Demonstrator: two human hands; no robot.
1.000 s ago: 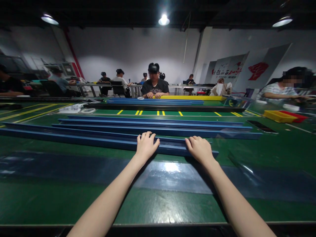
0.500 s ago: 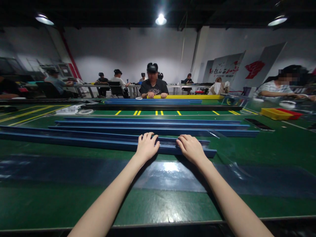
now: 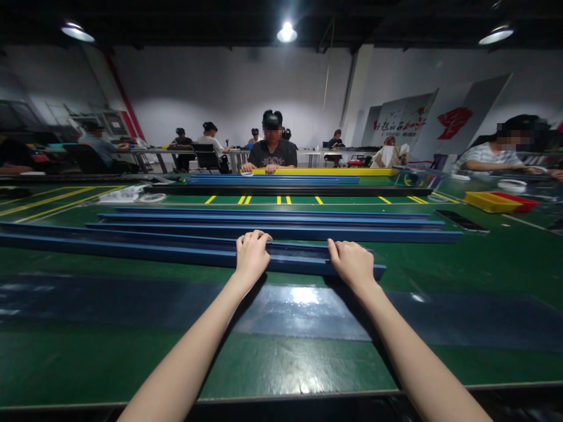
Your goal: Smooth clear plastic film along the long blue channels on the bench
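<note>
Across the middle of the frame, the nearest long channel (image 3: 132, 251) is blue, like the channels (image 3: 308, 234) behind it, on a green tabletop (image 3: 299, 369) marked with yellow stripes (image 3: 278, 200). Above them are a black strip (image 3: 281, 191) and a yellow bar (image 3: 343, 172); at right sit a yellow tray (image 3: 489, 203) and a red tray (image 3: 523, 203). Upper right, a grey panel (image 3: 482, 111) bears a red fist (image 3: 455, 121).

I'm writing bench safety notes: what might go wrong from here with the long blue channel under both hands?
The left hand and right hand both rest toward the right end of the nearest long blue channel, so its left length might swing into the other blue channels behind. Pulled closer, it might scuff the glossy translucent plastic strip in front.
</note>
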